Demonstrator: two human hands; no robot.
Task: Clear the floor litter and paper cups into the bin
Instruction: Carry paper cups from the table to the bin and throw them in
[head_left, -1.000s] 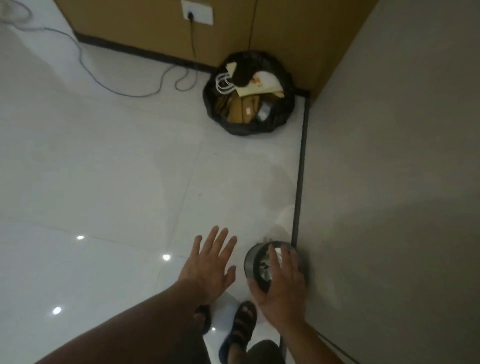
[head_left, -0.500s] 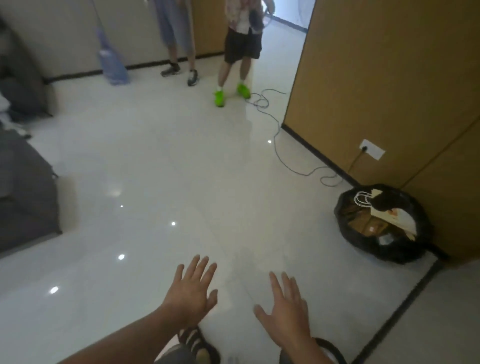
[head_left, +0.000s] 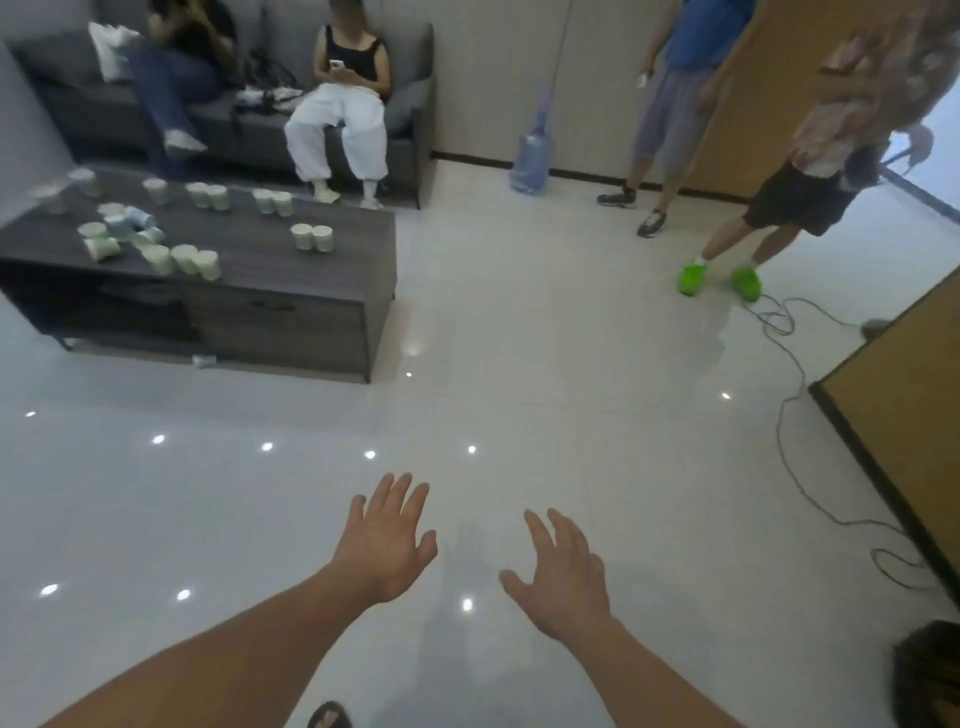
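Observation:
Both of my hands are stretched out over the glossy white floor, fingers spread, holding nothing: my left hand (head_left: 387, 540) and my right hand (head_left: 563, 574). Several pale green and white paper cups (head_left: 187, 260) stand and lie on the dark low table (head_left: 291, 280) at the far left, well beyond my reach. One small cup (head_left: 204, 360) lies on the floor under the table's front edge. The black bin bag (head_left: 927, 670) shows only as a dark edge at the bottom right corner.
Two people sit on a grey sofa (head_left: 410, 104) behind the table. Two more people stand at the right, one in bright green shoes (head_left: 719, 280). A blue water bottle (head_left: 530, 156) leans at the wall. A cable (head_left: 784, 415) snakes along the wooden partition (head_left: 904, 395).
The view has swung left, away from the bin corner toward the table and sofa. The bin slid to the frame's bottom right edge. My right hand left the round grey object; both hands stay open.

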